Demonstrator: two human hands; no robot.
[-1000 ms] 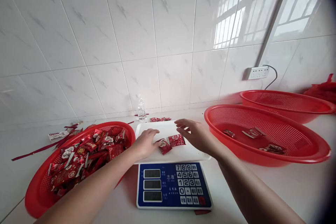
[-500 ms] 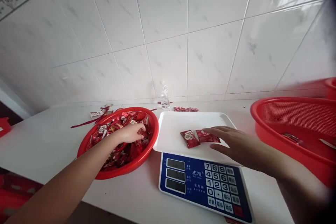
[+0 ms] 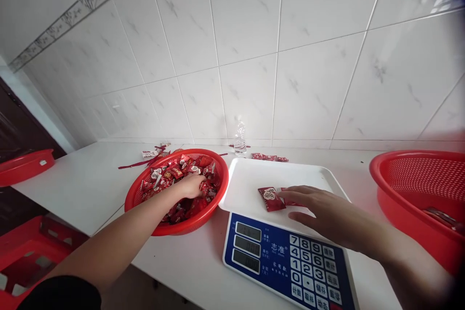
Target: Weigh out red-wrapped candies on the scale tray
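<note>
My left hand reaches into a round red plastic basket filled with red wrapped candies. Its fingers are curled on a red candy packet near the basket's right side; the fingertips are partly hidden. On the white weighing tray of a blue digital scale, a flat red packet lies beside a second one. My right hand hovers over or rests on that second packet, covering most of it, with fingers stretched out and thumb apart.
A larger red basket with a few items inside stands at the right. Behind the scale are a clear plastic bottle and a strip of red packets. A red stool stands at lower left, below another red basket.
The view has swung left, so the scene appears further right. My left hand has gone lower among the candies. My right hand now covers more of the second packet.
</note>
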